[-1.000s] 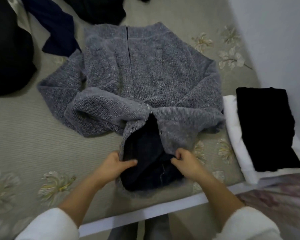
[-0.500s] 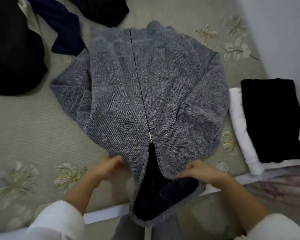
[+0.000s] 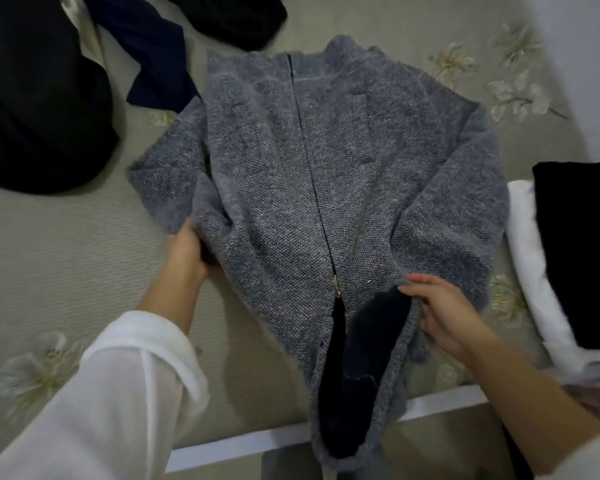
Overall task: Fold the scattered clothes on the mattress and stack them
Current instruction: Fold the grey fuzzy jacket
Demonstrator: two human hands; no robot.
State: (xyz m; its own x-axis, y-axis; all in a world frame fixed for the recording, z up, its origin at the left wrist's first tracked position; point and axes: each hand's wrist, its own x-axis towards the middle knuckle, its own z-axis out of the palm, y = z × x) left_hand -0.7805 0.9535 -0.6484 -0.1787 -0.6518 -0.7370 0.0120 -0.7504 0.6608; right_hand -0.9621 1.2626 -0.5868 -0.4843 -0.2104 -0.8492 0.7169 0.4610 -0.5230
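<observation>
A grey zip jacket (image 3: pixel 326 188) lies front-up across the middle of the mattress (image 3: pixel 66 254), its hem hanging over the near edge. The left hand (image 3: pixel 187 249) grips its left side fold, probably to straighten it. The right hand (image 3: pixel 440 313), fingers loosely spread, presses the open flap. Folded clothes (image 3: pixel 568 258) are stacked right of the jacket; bare mattress lies left.

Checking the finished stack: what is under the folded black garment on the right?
The folded black garment lies on a folded white garment, whose near and left edges stick out. Anything below the white one is covered, apart from the mattress.
</observation>
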